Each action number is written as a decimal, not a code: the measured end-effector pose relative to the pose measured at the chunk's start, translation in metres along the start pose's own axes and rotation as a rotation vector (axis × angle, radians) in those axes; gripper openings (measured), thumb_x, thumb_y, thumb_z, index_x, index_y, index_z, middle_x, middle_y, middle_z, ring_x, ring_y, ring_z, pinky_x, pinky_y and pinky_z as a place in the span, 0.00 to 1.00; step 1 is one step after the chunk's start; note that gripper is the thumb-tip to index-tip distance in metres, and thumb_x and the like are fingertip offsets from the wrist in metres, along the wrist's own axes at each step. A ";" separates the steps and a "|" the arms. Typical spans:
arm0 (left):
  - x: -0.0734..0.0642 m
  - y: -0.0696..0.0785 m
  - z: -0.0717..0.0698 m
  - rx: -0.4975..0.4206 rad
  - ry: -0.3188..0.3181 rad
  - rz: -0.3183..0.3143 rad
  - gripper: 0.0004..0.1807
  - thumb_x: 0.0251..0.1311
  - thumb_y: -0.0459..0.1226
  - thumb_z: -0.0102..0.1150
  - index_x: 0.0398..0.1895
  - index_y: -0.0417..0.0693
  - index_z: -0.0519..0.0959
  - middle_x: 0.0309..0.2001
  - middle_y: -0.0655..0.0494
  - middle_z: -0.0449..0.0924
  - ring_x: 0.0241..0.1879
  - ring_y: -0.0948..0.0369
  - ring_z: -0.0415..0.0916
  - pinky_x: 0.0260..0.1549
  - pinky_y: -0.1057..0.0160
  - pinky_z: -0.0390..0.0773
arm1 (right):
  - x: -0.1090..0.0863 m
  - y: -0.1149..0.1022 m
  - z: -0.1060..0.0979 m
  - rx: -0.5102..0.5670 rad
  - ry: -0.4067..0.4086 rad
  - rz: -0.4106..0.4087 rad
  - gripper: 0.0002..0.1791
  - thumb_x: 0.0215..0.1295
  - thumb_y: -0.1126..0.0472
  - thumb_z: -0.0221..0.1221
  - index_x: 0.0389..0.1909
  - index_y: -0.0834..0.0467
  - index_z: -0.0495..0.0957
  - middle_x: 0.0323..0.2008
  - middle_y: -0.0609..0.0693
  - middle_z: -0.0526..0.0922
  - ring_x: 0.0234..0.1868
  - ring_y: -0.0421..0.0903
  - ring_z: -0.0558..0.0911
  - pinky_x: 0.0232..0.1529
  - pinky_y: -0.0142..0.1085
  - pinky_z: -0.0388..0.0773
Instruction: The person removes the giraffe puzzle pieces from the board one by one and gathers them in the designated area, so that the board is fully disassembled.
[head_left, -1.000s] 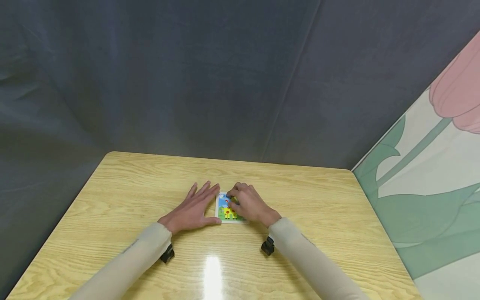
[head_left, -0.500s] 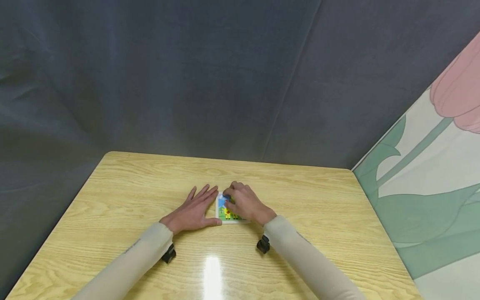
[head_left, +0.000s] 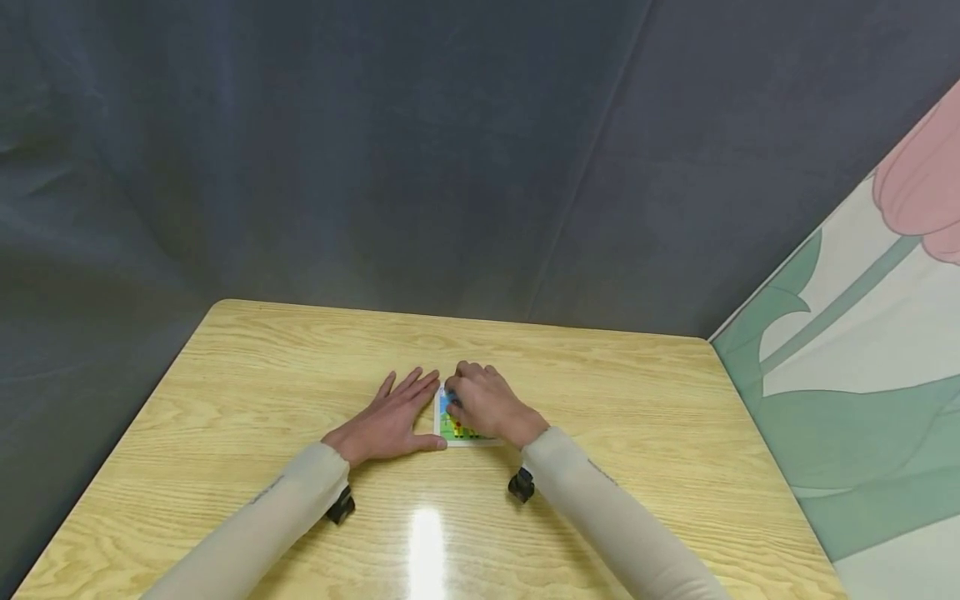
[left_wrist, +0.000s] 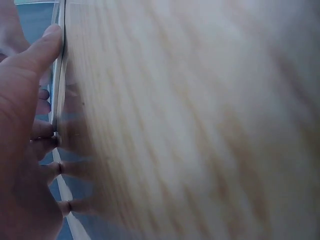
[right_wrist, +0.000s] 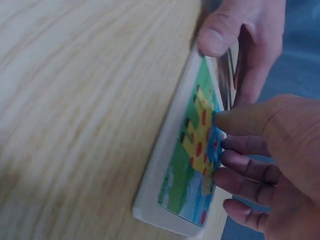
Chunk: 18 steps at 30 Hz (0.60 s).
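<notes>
A small white-framed picture puzzle (head_left: pixel 441 417) lies on the wooden table, showing a yellow animal with red spots on green and blue. My left hand (head_left: pixel 390 425) rests palm down beside it, fingers spread, with thumb and index finger at the frame's left side. Over the puzzle's upper part is my right hand (head_left: pixel 489 404), its fingers curled down. In the right wrist view, its thumb and fingertips pinch a small blue piece (right_wrist: pixel 215 140) at the picture's surface. Much of the picture's right side is hidden under that hand in the head view.
The wooden table (head_left: pixel 262 375) extends around both hands, with a bright light reflection near the front. A dark curtain (head_left: pixel 375 167) hangs behind the table, and a flower-patterned cloth (head_left: pixel 862 400) borders the right.
My right hand has shifted slightly to the left across the puzzle, covering more of the picture. The left hand stays at the frame's left side.
</notes>
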<state>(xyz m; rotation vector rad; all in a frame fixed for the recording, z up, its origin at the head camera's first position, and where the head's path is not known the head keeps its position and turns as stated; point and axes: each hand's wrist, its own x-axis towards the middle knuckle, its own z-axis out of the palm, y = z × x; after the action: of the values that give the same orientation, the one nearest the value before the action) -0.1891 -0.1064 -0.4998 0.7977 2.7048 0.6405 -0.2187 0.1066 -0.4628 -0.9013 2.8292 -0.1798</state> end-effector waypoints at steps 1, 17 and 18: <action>0.000 0.000 0.000 0.004 -0.001 -0.002 0.58 0.69 0.69 0.58 0.88 0.45 0.50 0.89 0.53 0.43 0.89 0.48 0.35 0.85 0.32 0.33 | 0.001 0.001 -0.001 0.013 -0.008 -0.001 0.20 0.76 0.50 0.65 0.63 0.55 0.84 0.56 0.52 0.82 0.54 0.50 0.81 0.61 0.50 0.79; 0.001 0.000 0.000 0.022 -0.012 -0.014 0.57 0.69 0.68 0.59 0.88 0.46 0.49 0.89 0.52 0.43 0.89 0.47 0.35 0.84 0.32 0.36 | 0.000 0.003 0.000 0.167 -0.050 0.003 0.23 0.78 0.54 0.63 0.69 0.54 0.79 0.59 0.54 0.76 0.47 0.45 0.79 0.54 0.43 0.82; 0.001 0.000 0.001 0.020 -0.009 -0.012 0.57 0.69 0.68 0.59 0.88 0.46 0.49 0.89 0.52 0.43 0.89 0.47 0.35 0.84 0.32 0.35 | 0.000 0.003 0.001 0.157 -0.046 -0.001 0.23 0.79 0.54 0.62 0.70 0.54 0.79 0.59 0.54 0.76 0.48 0.45 0.79 0.54 0.43 0.82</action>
<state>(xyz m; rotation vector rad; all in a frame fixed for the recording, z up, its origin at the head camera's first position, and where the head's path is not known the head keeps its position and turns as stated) -0.1898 -0.1060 -0.5006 0.7872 2.7100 0.6068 -0.2200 0.1094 -0.4644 -0.8617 2.7270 -0.3710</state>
